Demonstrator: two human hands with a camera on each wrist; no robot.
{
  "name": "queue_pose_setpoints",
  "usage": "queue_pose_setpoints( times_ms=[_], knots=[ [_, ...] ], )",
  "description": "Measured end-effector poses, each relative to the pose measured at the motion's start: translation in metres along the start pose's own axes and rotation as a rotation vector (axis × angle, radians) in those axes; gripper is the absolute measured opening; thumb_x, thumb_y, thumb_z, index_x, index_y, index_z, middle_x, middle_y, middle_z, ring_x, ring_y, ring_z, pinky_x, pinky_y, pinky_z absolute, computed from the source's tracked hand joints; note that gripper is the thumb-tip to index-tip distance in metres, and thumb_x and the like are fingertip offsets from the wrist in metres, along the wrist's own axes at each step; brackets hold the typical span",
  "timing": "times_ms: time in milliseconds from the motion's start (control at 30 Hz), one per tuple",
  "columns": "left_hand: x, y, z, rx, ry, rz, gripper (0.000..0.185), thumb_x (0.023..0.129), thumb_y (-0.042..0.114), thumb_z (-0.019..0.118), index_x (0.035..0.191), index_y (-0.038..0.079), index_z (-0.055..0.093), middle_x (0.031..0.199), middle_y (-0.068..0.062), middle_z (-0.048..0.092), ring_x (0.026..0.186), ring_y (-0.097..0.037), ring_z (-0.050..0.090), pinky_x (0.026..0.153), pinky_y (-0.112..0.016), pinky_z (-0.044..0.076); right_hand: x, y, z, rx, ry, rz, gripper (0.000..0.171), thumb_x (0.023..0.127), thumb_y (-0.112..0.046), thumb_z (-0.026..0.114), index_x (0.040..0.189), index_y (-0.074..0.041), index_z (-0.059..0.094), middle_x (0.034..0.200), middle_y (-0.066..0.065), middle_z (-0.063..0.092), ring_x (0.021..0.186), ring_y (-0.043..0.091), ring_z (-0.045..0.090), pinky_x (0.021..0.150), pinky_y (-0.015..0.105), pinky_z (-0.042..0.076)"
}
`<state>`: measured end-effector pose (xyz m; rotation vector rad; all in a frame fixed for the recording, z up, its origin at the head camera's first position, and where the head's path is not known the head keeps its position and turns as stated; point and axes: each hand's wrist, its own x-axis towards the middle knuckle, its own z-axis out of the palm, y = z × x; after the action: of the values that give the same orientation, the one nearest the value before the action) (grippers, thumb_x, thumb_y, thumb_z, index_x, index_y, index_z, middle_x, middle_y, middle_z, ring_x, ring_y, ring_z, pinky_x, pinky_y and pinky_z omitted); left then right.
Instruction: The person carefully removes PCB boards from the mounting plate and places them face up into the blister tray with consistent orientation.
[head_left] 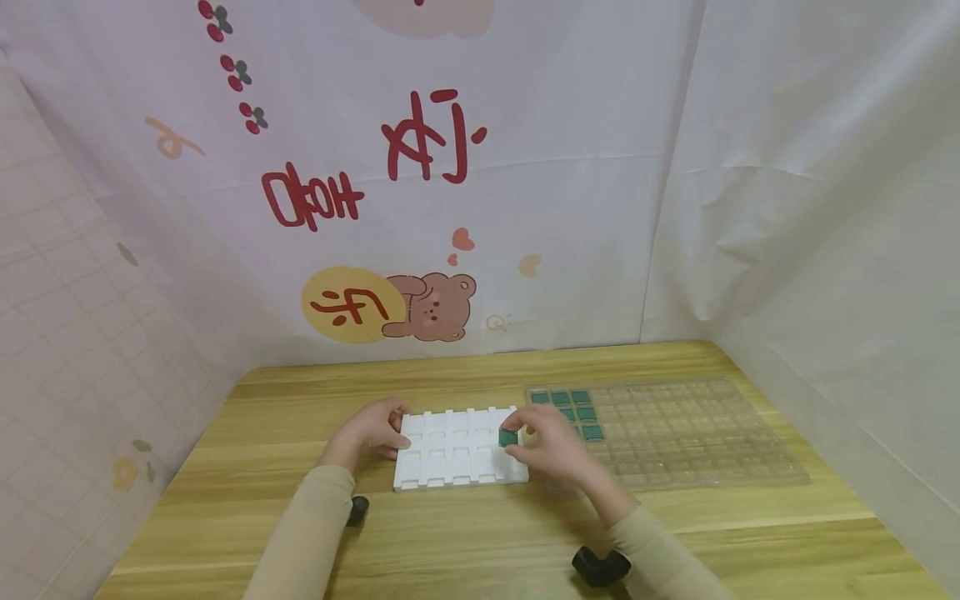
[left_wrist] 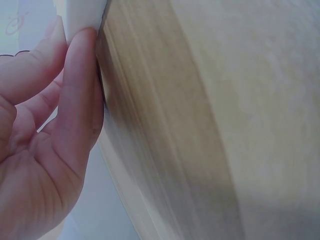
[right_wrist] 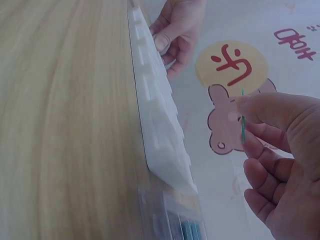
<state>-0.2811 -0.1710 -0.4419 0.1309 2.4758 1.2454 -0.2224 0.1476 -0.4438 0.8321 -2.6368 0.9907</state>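
Wooden table [head_left: 465, 533]: clear tray [head_left: 697, 442] beside white tray [head_left: 457, 450].

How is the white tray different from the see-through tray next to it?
The white tray is solid white foam; the clear tray is see-through plastic. The white tray is smaller and has fewer, bigger pockets than the clear tray. The left hand grips the white tray; nobody holds the clear tray. Both lie flat on the wooden table.

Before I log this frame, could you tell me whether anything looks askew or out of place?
Nothing stands out. The white tray lies flat on the table, the left hand steadying its edge; the right hand pinches one green tile above it.
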Motion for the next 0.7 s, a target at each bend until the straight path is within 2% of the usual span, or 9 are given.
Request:
queue_pose_setpoints(
  times_ms=[100, 300, 700],
  knots=[
    [0.000, 0.000, 0.000, -0.007, 0.002, -0.006, 0.053, 0.077, -0.015, 0.075, 0.125, -0.004, 0.054, 0.091, -0.015, 0.049, 0.067, -0.020, 0.054, 0.059, -0.032, 0.059, -0.003, 0.005, -0.004, -0.020, 0.001, 0.013, 0.023, 0.081, -0.014, 0.082, 0.102, -0.016, 0.070, 0.098, -0.007, 0.064, 0.086, 0.018, 0.054, 0.077, 0.032, 0.047],
    [-0.001, 0.000, 0.000, -0.001, -0.002, -0.002, 0.053, 0.077, -0.014, 0.075, 0.125, -0.005, 0.054, 0.092, -0.016, 0.049, 0.068, -0.020, 0.054, 0.060, -0.033, 0.059, -0.009, 0.014, -0.013, -0.008, 0.000, 0.011, 0.024, 0.083, -0.013, 0.079, 0.104, -0.014, 0.070, 0.101, -0.005, 0.065, 0.089, 0.023, 0.056, 0.078, 0.035, 0.048],
    [-0.002, 0.001, 0.000, -0.004, 0.005, -0.004, 0.056, 0.076, -0.014, 0.076, 0.126, -0.005, 0.053, 0.094, -0.016, 0.049, 0.068, -0.021, 0.055, 0.060, -0.035, 0.060, -0.019, 0.027, -0.022, -0.018, 0.001, 0.036, 0.026, 0.084, -0.014, 0.079, 0.108, -0.013, 0.070, 0.103, -0.002, 0.066, 0.090, 0.020, 0.054, 0.078, 0.036, 0.047]
  ],
)
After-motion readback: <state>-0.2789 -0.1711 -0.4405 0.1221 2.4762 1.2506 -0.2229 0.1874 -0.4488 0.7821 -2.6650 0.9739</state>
